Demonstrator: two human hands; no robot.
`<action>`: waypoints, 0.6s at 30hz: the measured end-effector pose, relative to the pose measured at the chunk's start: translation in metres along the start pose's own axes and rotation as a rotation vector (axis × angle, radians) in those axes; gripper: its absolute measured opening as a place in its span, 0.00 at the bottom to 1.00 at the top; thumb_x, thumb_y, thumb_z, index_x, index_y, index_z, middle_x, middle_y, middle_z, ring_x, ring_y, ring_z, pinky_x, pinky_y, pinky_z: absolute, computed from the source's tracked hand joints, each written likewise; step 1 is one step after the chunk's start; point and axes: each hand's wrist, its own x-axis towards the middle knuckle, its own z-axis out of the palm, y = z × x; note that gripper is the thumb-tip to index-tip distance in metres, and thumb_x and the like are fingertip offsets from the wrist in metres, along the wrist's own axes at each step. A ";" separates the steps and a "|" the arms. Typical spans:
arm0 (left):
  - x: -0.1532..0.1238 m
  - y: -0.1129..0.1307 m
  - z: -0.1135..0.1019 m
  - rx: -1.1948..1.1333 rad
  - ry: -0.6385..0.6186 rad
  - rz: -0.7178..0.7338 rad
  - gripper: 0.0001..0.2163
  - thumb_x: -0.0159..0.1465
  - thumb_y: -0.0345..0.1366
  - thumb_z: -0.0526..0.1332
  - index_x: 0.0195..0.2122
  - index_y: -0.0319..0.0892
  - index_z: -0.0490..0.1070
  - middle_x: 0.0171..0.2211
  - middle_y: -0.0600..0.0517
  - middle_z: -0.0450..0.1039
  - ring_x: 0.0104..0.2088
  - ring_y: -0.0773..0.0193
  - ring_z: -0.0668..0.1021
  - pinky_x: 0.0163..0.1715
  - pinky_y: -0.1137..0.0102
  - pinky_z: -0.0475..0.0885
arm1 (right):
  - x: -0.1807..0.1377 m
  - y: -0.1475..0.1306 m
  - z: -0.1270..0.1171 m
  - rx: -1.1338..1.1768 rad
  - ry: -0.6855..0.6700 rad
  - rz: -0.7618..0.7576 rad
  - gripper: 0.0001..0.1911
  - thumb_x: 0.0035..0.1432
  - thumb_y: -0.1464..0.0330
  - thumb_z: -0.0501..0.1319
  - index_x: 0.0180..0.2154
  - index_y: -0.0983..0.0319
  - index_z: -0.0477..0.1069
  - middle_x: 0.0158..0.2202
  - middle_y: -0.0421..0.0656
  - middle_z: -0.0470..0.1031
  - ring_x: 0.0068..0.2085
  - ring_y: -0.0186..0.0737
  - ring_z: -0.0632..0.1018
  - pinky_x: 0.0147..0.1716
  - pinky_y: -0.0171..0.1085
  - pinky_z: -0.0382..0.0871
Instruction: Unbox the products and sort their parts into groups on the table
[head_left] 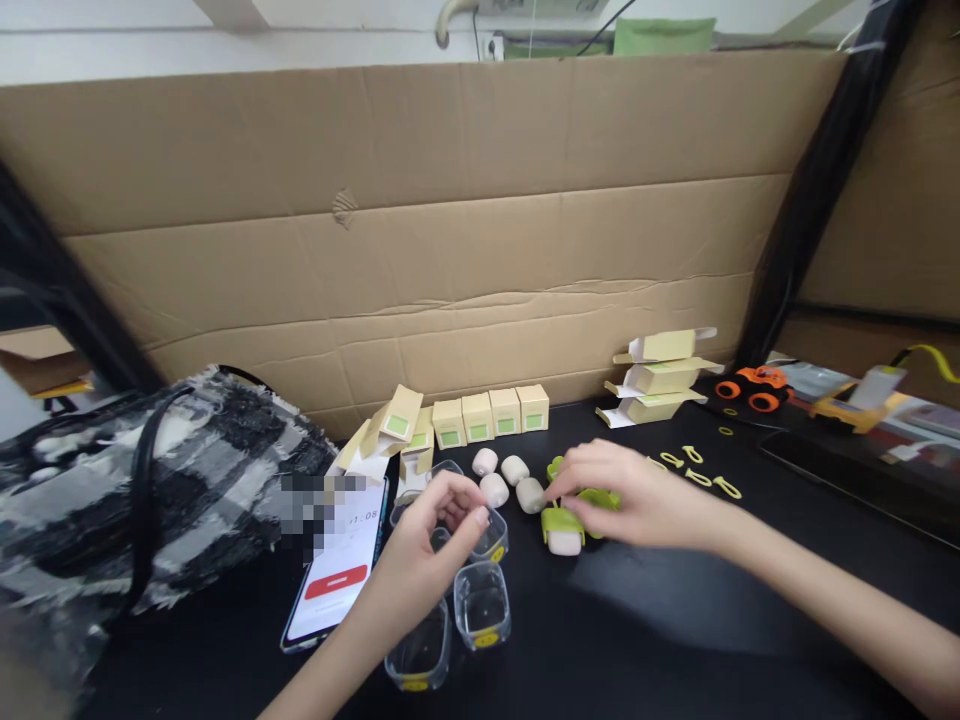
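Observation:
My left hand (pixel 431 535) hovers over clear plastic cups with yellow labels. Its fingers are loosely curled, the thumb a little apart from them, and nothing shows between them. Among the cups are one in front (pixel 482 605) and another nearer me (pixel 418 650). My right hand (pixel 622 490) has thumb and fingertips closed on a green soft cover (pixel 553 520), which has a small pale pink case (pixel 565 543) at its front. More green covers (pixel 600 500) lie partly hidden under this hand. Just beyond sit small rounded cases, pinkish (pixel 494 489) and beige (pixel 530 494).
Small cartons (pixel 491 416) stand in a row at the back; opened cartons (pixel 660 375) are stacked right. Yellow-green loops (pixel 697 478) lie right of my hand. A phone (pixel 337 570) and a plaid bag (pixel 202 480) are left. An orange toy truck (pixel 754 388) stands far right.

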 end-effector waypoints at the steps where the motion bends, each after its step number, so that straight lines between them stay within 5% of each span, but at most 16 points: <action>1: -0.002 0.002 -0.001 0.110 -0.027 0.037 0.03 0.62 0.36 0.56 0.33 0.44 0.66 0.29 0.55 0.67 0.32 0.65 0.71 0.34 0.68 0.66 | 0.001 -0.012 0.008 -0.028 -0.021 0.010 0.10 0.57 0.73 0.55 0.40 0.59 0.71 0.37 0.42 0.75 0.38 0.38 0.74 0.40 0.40 0.67; 5: -0.005 0.008 0.000 0.337 -0.073 0.135 0.03 0.63 0.33 0.53 0.33 0.44 0.65 0.30 0.55 0.66 0.33 0.65 0.70 0.35 0.68 0.65 | -0.004 -0.022 0.031 -0.275 -0.034 0.111 0.13 0.50 0.67 0.63 0.39 0.65 0.71 0.41 0.50 0.72 0.42 0.51 0.72 0.41 0.49 0.66; 8: -0.006 0.007 0.003 0.397 -0.089 0.184 0.04 0.64 0.32 0.52 0.32 0.44 0.64 0.30 0.55 0.66 0.33 0.65 0.69 0.35 0.68 0.64 | -0.010 -0.013 0.036 -0.336 -0.052 0.077 0.13 0.52 0.63 0.64 0.36 0.65 0.70 0.40 0.50 0.71 0.41 0.50 0.72 0.40 0.48 0.67; 15: -0.009 0.009 0.007 0.354 -0.088 0.113 0.05 0.65 0.36 0.52 0.34 0.44 0.65 0.29 0.55 0.65 0.30 0.65 0.68 0.32 0.69 0.62 | -0.014 -0.017 0.032 -0.238 -0.149 -0.095 0.09 0.56 0.65 0.63 0.36 0.63 0.67 0.43 0.50 0.72 0.41 0.47 0.73 0.39 0.44 0.68; 18: -0.007 0.013 0.012 0.144 -0.100 -0.027 0.10 0.66 0.43 0.51 0.42 0.44 0.64 0.28 0.55 0.66 0.29 0.65 0.69 0.31 0.70 0.63 | -0.014 -0.022 0.027 0.034 0.002 -0.056 0.14 0.58 0.63 0.61 0.45 0.61 0.64 0.42 0.48 0.73 0.38 0.41 0.74 0.37 0.40 0.69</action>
